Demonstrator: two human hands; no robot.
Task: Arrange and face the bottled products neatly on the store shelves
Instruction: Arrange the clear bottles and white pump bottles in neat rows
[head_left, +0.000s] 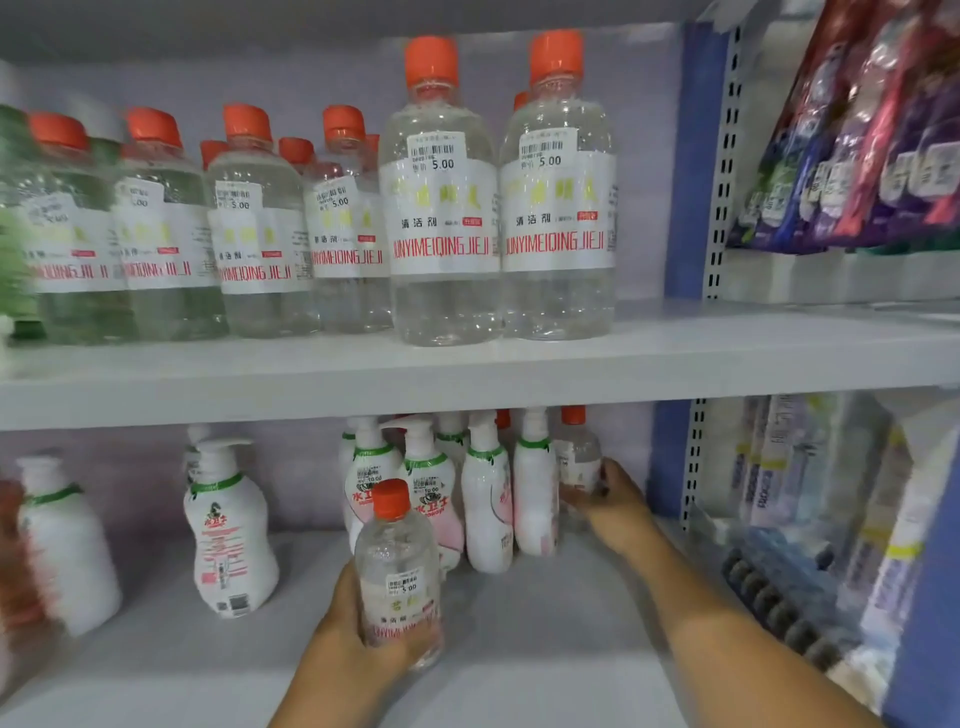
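Reaching into the lower shelf (519, 649), both hands work beneath the front edge of the upper shelf (467, 395), which hangs low over the bottle tops. Open shelf floor lies ahead of the hands and to the left, between the lone white pump bottle (228, 535) and the cluster of white pump bottles (488, 499) at the back. A blue upright (670, 457) closes the right side.

At front centre, the left hand (343, 629) comes up from below, its grip wrapped around the lower body of a clear bottle with an orange cap (397, 566), which stands upright with its price sticker facing out. The right hand (613, 499) stretches further back with the forearm angled in from the lower right; its grip closes around a second clear orange-capped bottle (579, 457), just beside the cluster's rightmost pump bottle. On the upper shelf, a row of clear orange-capped bottles (441, 208) stands with labels forward.
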